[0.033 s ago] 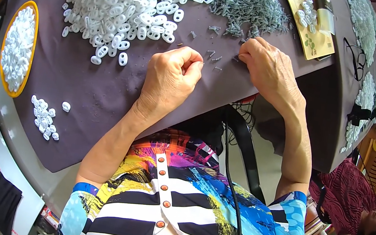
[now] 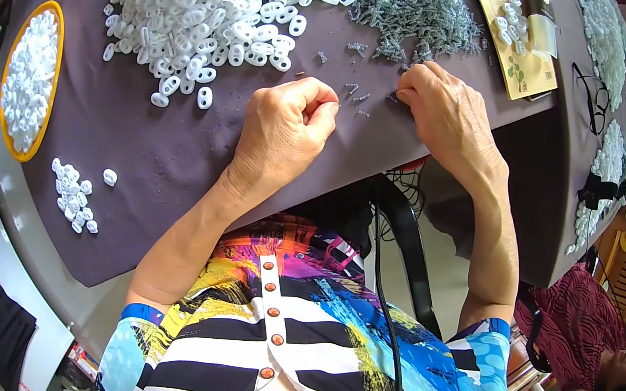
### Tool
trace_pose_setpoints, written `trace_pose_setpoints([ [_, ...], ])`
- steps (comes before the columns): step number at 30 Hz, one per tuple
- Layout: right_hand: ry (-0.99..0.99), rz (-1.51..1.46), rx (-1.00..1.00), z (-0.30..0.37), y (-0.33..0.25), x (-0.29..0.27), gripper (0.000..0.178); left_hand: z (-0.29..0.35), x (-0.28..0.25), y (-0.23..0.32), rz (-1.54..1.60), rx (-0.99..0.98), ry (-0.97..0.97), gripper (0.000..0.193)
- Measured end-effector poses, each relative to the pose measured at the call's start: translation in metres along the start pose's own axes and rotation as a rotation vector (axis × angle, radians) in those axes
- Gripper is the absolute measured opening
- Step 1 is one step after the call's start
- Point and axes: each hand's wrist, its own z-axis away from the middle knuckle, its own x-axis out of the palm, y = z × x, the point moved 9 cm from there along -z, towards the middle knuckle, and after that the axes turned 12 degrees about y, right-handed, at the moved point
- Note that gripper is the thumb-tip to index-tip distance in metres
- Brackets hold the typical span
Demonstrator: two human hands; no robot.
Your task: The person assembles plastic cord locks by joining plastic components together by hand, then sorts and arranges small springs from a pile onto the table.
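Note:
My left hand (image 2: 287, 127) is closed in a pinch above the dark tablecloth, and whatever lies between its fingertips is too small to make out. My right hand (image 2: 451, 119) is also closed, its fingertips low over the cloth beside a loose small metal spring (image 2: 392, 96). Anything it grips is hidden behind the fingers. A few more loose springs (image 2: 351, 88) lie between the two hands. Just beyond my right hand is a heap of grey metal springs (image 2: 418, 10). A large pile of white plastic oval pieces with two holes (image 2: 196, 2) spreads beyond my left hand.
At the left stands an orange-rimmed basket (image 2: 53, 82) full of white pieces, with a small cluster of white pieces (image 2: 73, 197) nearer me. A yellow packet (image 2: 520, 69) lies far right, near eyeglasses (image 2: 594, 98). A black cable (image 2: 389, 333) hangs before me. Another person (image 2: 580, 331) is at right.

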Motion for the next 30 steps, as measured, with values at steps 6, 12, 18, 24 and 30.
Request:
trace_pose_setpoints([
  [6,-0.001,0.016,0.006,0.000,-0.002,0.000,0.010,0.001,0.001,0.003,-0.004,0.037,-0.010,0.006],
  [12,0.042,-0.077,-0.001,0.002,-0.002,-0.003,0.008,0.002,0.001,0.001,-0.003,0.011,-0.016,0.005],
  [18,0.137,-0.192,0.005,0.009,0.004,-0.009,0.007,0.001,0.002,0.002,-0.009,0.002,-0.028,0.004],
  [24,0.296,-0.238,0.022,0.023,0.007,-0.017,0.010,0.001,0.001,0.007,-0.084,0.013,-0.033,0.006],
  [30,0.384,-0.286,0.102,0.039,0.011,-0.016,0.013,0.002,-0.001,0.021,-0.108,0.137,0.048,0.007],
])
